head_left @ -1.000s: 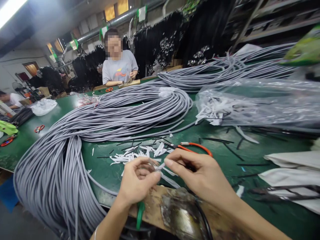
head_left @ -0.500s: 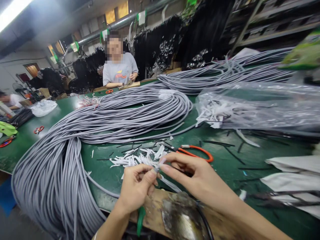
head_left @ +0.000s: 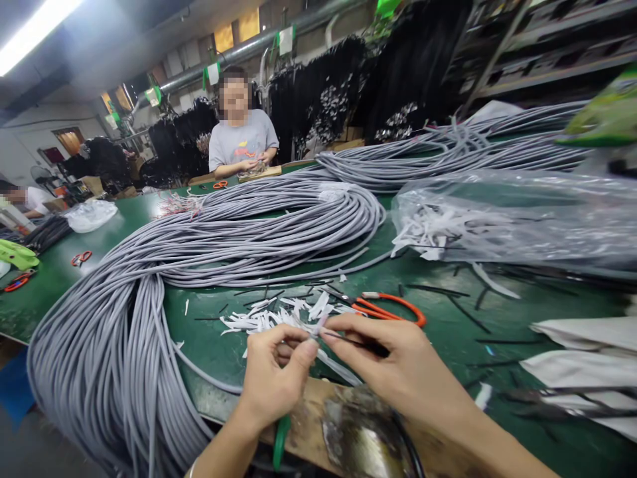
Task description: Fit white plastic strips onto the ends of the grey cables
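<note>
Near the table's front edge, my left hand (head_left: 276, 375) pinches a grey cable (head_left: 212, 378) close to its end, between thumb and index finger. That cable trails left toward the large grey bundle (head_left: 114, 345). My right hand (head_left: 398, 355) meets the left one, its thumb and index finger closed at the cable's tip, where pale, thin strands show faintly. A thin black strip (head_left: 343, 338) runs under the right fingers. White scraps (head_left: 273, 318) lie just beyond both hands, beside orange-handled scissors (head_left: 398, 302).
Below my hands is a wooden board (head_left: 306, 415) bearing a dark, crusted lump (head_left: 361, 431). A clear plastic bag (head_left: 522, 212) with white scraps lies right. Dark-jawed pliers (head_left: 562, 398) rest on white cloth (head_left: 567, 365). A co-worker (head_left: 243, 143) sits across the green table (head_left: 432, 365).
The view has shifted slightly. My right fingertips have moved a little at the cable's tip, and the black strip shows more clearly. The co-worker's hands have moved closer together.
</note>
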Tool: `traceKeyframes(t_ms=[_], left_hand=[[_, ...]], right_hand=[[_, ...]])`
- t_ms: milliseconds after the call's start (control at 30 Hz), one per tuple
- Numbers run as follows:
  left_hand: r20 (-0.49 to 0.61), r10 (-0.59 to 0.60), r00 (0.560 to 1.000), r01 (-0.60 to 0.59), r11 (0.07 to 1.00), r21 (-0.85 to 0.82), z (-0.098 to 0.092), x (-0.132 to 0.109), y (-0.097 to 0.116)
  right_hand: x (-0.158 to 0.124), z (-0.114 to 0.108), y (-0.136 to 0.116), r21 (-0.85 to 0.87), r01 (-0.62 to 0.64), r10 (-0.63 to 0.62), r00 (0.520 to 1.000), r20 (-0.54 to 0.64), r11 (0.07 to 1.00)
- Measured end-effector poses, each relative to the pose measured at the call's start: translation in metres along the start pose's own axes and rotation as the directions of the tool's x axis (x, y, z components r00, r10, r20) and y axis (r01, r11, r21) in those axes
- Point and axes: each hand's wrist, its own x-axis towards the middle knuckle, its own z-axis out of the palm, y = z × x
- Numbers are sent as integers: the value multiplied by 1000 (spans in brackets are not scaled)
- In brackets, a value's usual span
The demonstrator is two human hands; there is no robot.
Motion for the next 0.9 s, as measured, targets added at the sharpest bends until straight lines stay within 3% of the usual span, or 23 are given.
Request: traceKeyframes(t_ms=[400, 900], left_hand=[[-41, 48, 998, -42, 990, 134, 0, -1, -4], [14, 145, 989, -141, 931, 338, 3, -7, -1]], right_hand=[[-3, -2, -6, -36, 61, -61, 998, 4, 997], [-3, -5, -5, -1, 26, -26, 999, 26, 1000]])
